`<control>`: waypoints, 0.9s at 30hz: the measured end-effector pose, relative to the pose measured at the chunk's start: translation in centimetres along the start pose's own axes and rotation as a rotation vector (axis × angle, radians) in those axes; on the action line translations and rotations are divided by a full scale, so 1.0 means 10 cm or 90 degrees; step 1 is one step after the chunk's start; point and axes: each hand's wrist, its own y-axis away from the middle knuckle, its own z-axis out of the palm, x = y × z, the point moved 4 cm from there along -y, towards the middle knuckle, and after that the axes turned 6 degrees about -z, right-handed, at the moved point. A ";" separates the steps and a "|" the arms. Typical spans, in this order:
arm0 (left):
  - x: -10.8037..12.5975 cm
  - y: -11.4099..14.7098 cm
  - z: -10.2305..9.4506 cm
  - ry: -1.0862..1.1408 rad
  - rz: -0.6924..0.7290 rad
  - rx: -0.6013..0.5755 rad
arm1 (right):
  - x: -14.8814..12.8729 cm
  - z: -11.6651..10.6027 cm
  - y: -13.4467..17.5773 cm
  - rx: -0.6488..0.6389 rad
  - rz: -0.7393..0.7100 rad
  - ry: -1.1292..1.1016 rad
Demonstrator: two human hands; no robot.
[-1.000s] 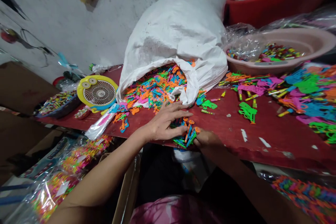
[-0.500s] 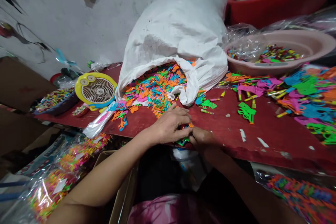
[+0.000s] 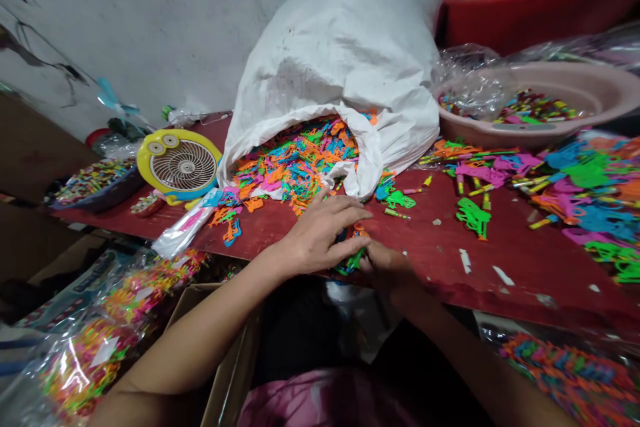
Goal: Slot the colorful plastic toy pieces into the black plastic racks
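Note:
My left hand (image 3: 323, 233) arches over a small heap of green and orange plastic pieces (image 3: 351, 260) at the table's front edge. Its fingers are stretched out and the thumb stands apart from them. Against the right side of that heap is my right hand (image 3: 390, 270), its fingers curled and closed. What sits in its fingertips is hidden. Just beyond my hands, more small colourful plastic pieces (image 3: 295, 167) spill from the mouth of a large white sack (image 3: 345, 47).
Right of my hands lie a green toy-gun-shaped piece (image 3: 473, 217) and a pile of assembled colourful ones (image 3: 595, 180). A pink basin (image 3: 540, 130) and a red tub (image 3: 540, 17) stand behind. Leftward are a yellow fan (image 3: 183, 170), a blue basin (image 3: 107, 200) and filled plastic bags (image 3: 85, 367).
The view has shifted slightly. My hands stay at the same heap; the orange bit near my right fingertips has changed position and more of a green piece shows between my hands.

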 end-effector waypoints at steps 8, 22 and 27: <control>0.06 0.25 0.09 -0.065 -0.009 0.103 | -0.19 0.03 0.13 0.201 -0.002 -0.013; 0.04 0.28 0.21 -0.080 -0.031 0.115 | -0.32 0.13 -0.03 0.079 0.025 -0.002; 0.08 0.34 0.10 -0.073 -0.033 0.120 | -0.44 0.05 0.00 0.101 0.010 0.020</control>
